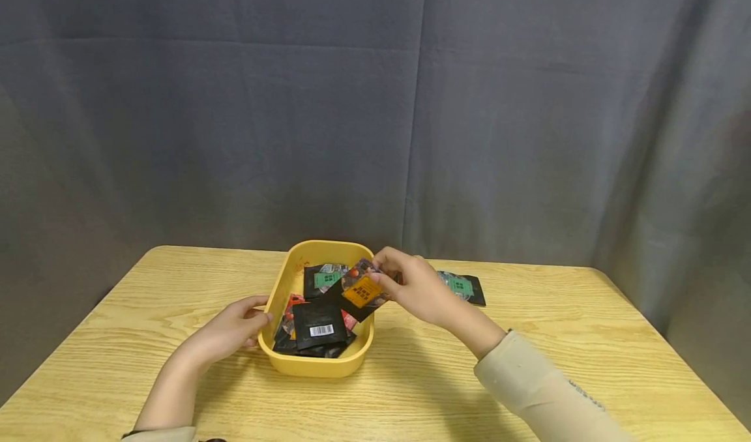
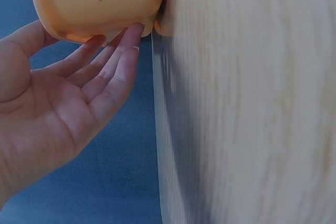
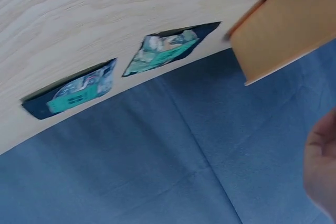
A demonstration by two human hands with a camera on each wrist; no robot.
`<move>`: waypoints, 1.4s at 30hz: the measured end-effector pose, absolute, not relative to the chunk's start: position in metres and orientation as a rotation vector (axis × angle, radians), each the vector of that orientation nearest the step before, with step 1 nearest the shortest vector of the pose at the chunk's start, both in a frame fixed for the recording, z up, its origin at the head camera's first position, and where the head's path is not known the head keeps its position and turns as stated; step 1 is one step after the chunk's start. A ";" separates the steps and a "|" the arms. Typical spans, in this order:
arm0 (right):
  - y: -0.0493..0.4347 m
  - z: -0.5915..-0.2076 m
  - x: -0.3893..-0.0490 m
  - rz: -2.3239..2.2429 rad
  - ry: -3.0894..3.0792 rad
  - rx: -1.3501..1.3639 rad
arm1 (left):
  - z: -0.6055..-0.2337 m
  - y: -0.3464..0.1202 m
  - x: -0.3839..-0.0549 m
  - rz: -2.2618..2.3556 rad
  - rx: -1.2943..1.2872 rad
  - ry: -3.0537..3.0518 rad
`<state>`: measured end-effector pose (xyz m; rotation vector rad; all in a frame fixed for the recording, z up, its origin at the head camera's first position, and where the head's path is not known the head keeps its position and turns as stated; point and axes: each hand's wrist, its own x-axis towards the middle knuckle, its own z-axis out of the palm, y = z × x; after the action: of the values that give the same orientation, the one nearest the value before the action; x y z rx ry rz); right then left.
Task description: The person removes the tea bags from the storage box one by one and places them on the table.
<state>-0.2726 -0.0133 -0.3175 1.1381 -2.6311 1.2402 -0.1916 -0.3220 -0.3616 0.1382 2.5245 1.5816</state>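
A yellow plastic bin [image 1: 317, 366] stands on the table with several black packets inside. My left hand [image 1: 231, 331] holds the bin's left side, the thumb at its rim and the fingers against the outer wall; the left wrist view shows this hand [image 2: 68, 93] from the palm side. Over the bin's right edge, my right hand [image 1: 419, 289] pinches a black packet with an orange label [image 1: 362, 291] between thumb and fingers. Inside lie a green-labelled packet [image 1: 323, 280] and a black packet with a barcode [image 1: 319, 324]. Only part of my right hand [image 3: 321, 166] shows in the right wrist view.
Right of the bin, a green-labelled packet [image 1: 463, 287] lies on the wooden table [image 1: 557, 338]. The right wrist view shows two such packets, a nearer-to-bin packet [image 3: 165, 51] and a farther packet [image 3: 73, 92]. A grey curtain [image 1: 293, 135] hangs behind the table.
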 end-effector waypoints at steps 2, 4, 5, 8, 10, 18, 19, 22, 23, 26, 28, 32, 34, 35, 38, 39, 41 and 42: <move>-0.010 -0.317 -0.274 1.301 -2.629 1.072 | -0.361 -0.322 -0.192 1.585 0.138 2.522; -0.006 -0.317 -0.276 1.327 -2.613 1.011 | -0.361 -0.322 -0.192 1.585 0.131 2.522; -0.004 -0.316 -0.276 1.347 -2.605 0.976 | -0.361 -0.321 -0.192 1.583 0.132 2.523; 0.002 -0.316 -0.279 1.374 -2.578 0.876 | -0.361 -0.321 -0.192 1.575 0.123 2.529; 0.006 -0.316 -0.281 1.391 -2.570 0.816 | -0.361 -0.321 -0.192 1.568 0.116 2.533; 0.027 -0.323 -0.292 1.422 -2.561 0.655 | -0.361 -0.320 -0.191 1.555 0.110 2.553; 0.030 -0.324 -0.293 1.428 -2.562 0.636 | -0.361 -0.320 -0.191 1.556 0.110 2.553; 0.039 -0.327 -0.298 1.424 -2.573 0.582 | -0.361 -0.320 -0.191 1.566 0.116 2.549; 0.042 -0.328 -0.300 1.417 -2.578 0.561 | -0.361 -0.320 -0.191 1.569 0.120 2.547; 0.052 -0.331 -0.305 1.383 -2.598 0.500 | -0.362 -0.319 -0.191 1.586 0.124 2.537; 0.059 -0.334 -0.309 1.359 -2.609 0.464 | -0.362 -0.319 -0.192 1.589 0.120 2.535; 0.073 -0.339 -0.317 1.329 -2.628 0.406 | -0.363 -0.320 -0.192 1.576 0.106 2.545; 0.079 -0.341 -0.320 1.308 -2.634 0.384 | -0.362 -0.319 -0.192 1.572 0.110 2.548; 0.082 -0.342 -0.321 1.300 -2.637 0.371 | -0.362 -0.319 -0.191 1.571 0.111 2.549; 0.091 -0.345 -0.326 1.261 -2.638 0.339 | -0.361 -0.319 -0.191 1.574 0.109 2.546; 0.093 -0.346 -0.327 1.253 -2.638 0.328 | -0.361 -0.319 -0.191 1.577 0.109 2.543; 0.098 -0.349 -0.330 1.238 -2.638 0.304 | -0.361 -0.319 -0.191 1.581 0.106 2.537; 0.101 -0.350 -0.332 1.224 -2.641 0.289 | -0.361 -0.319 -0.191 1.584 0.105 2.535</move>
<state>-0.3318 0.1011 -0.3501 0.2887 -2.6405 1.2243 -0.1905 -0.3190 -0.3610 0.1052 2.5355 1.5840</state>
